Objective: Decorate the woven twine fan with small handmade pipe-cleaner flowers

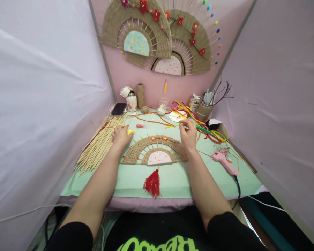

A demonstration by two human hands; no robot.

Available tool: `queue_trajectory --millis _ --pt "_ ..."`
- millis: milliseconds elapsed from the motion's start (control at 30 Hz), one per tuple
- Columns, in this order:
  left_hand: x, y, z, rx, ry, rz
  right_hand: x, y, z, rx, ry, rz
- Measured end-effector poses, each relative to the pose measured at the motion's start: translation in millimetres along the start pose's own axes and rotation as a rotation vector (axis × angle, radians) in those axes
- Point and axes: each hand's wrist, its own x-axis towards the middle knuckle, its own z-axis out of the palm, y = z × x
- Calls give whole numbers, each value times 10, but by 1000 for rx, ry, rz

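My left hand (121,136) is palm down at the edge of a bundle of thin wooden sticks (96,150), with a small yellow piece (130,132) between its thumb and forefinger. My right hand (188,136) is raised over the right end of a twine-wound fan (136,150), thumb and forefinger pinched; what they hold is too small to make out. On the fan's twine band are two red flowers (159,138) with yellow centres. A pink dotted half-circle (159,158) forms its base, and a red tassel (152,183) hangs below towards the table's front edge.
Coloured pipe cleaners (191,111) lie behind my right hand. A pink glue gun (225,161) with a black cord rests at right. Along the back stand a phone (119,109), a white bottle (131,101), a twine roll (140,96) and a branch holder (204,111). Finished fans (136,21) hang behind.
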Motion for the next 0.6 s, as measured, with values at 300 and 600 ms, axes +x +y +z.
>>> queue_trajectory --millis 300,600 --pt "-266 534 72 28 -203 548 -32 36 47 -60 -37 -37" --pt "-304 585 77 124 -269 594 -49 37 74 -21 -77 -15"
